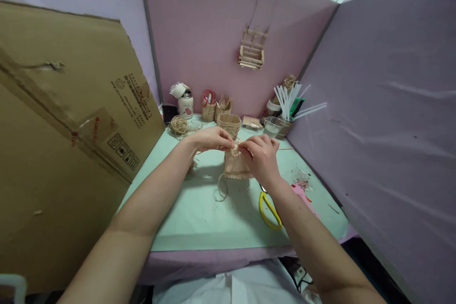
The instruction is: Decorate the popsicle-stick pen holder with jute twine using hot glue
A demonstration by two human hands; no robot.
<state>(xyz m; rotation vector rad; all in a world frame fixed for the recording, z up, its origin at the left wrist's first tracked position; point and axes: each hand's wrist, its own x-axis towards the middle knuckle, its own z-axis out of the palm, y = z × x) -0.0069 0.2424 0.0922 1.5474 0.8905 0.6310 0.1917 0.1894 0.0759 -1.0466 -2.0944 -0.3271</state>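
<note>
A small pale craft basket (237, 165), its side lined with slats and a braided band along the lower edge, sits at mid-table. My left hand (215, 138) comes from the left, thumb and finger pinched at its upper edge. From the other side my right hand (261, 154) pinches the same edge, fingertips close to the left ones. Whether a thin strand runs between the fingertips is too small to tell. A loose end of twine (223, 190) curls off its lower left. Yellow-handled scissors (270, 211) lie under my right forearm, blades partly hidden.
Behind stand a woven basket (229, 125), a twine coil (178, 126), a bottle (185, 104), a clear cup (273, 127) and white sticks (288, 99). A large cardboard sheet (71, 142) leans at left. Pink scraps (302, 192) lie right. A slatted seat (251, 52) hangs above.
</note>
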